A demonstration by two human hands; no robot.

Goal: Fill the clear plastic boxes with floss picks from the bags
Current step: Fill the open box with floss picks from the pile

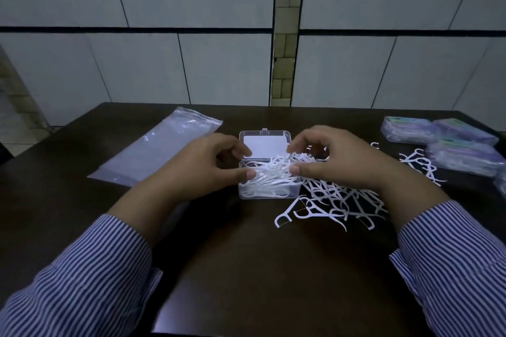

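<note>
Two hands work over the small clear plastic box at the middle of our dark brown table, its hinged lid lying open toward the far side. Our left hand rests against the box's left end, its thumb tip touching the white floss picks heaped inside while the fingers curl loosely over the lid's near edge. Our right hand is curled round a bunch of picks above the box's right end, thumb pressing on the heap. More loose white floss picks lie scattered just beside the box on its right. An emptied clear plastic bag lies flat to the left, well apart. Several closed boxes with purple labels are stacked at the far right edge. Blue-and-white striped sleeves cover both forearms
</note>
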